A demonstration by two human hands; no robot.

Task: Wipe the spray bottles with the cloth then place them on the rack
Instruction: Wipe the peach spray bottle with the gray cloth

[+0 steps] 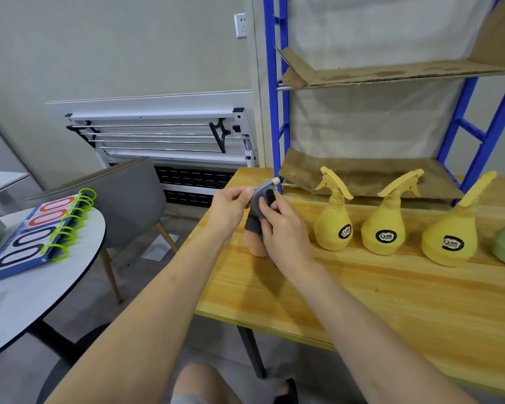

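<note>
our left hand (231,209) pinches the peach plastic spray bottle (257,243) by its head; our right hand (283,228) presses the grey cloth (255,212) on it. rubbing hard could tip it off the yellow wooden table (362,301) edge nearby.

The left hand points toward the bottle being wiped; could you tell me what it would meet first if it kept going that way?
The grey cloth wrapped over the peach bottle, which the left hand already pinches beside the right hand.

Peach spray bottle (257,248) upright, grey cloth (258,205) over top.
</note>
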